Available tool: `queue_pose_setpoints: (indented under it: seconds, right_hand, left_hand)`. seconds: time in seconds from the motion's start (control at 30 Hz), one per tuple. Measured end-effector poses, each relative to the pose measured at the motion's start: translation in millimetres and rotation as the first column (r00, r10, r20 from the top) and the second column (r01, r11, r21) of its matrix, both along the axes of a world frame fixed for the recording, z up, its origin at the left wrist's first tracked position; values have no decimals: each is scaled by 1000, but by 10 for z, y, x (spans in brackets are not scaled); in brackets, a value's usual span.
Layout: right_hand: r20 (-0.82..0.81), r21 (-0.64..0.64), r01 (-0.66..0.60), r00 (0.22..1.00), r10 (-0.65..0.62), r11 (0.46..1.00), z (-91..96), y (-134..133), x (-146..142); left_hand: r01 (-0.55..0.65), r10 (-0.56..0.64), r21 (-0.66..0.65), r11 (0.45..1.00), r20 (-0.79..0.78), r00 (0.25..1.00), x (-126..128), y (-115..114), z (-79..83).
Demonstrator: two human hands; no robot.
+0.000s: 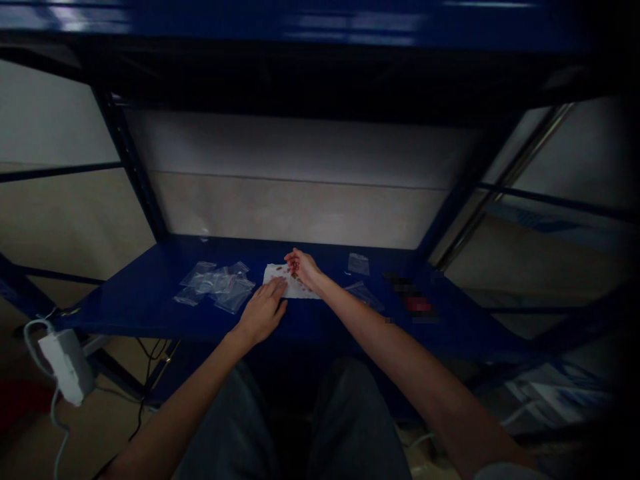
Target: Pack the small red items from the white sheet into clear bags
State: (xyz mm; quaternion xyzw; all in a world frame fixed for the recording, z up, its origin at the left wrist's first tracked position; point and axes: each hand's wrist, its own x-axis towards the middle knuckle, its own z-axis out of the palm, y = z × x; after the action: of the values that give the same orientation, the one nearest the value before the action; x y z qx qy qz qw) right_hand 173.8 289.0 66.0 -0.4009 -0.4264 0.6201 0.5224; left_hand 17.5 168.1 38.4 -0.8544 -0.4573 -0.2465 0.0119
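Observation:
A white sheet of paper lies on the blue shelf, with small reddish-brown pieces scattered over it. My right hand is over the sheet, turned partly palm up. Its fingers curl around several of these small pieces, whose exact kind is too small to make out. My left hand rests palm down at the sheet's near left edge. Its fingers are stretched out and their tips touch the paper. Beside it, to the left, clear zip bags lie in a loose overlapping pile.
Right of the sheet lie a clear bag and another bag partly behind my forearm. Farther right is a dark, blurred item with a red patch. Blue posts and an upper shelf frame the space. A white power strip hangs at left.

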Motion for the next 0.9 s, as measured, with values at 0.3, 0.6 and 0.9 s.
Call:
queue_pose_setpoints:
  seconds: [0.3, 0.6, 0.9]
  right_hand:
    - [16, 49, -74, 997, 73, 996, -38, 39, 52]
    - [71, 99, -138, 989, 131, 985, -57, 9, 73]
    - [163, 174, -214, 969, 186, 961, -51, -92, 106]
  left_hand:
    - [-54, 51, -39, 998, -76, 996, 254, 196, -129]
    - [-105, 100, -76, 992, -62, 993, 400, 252, -118]
    - [-179, 172, -78, 981, -91, 981, 456, 210, -169]
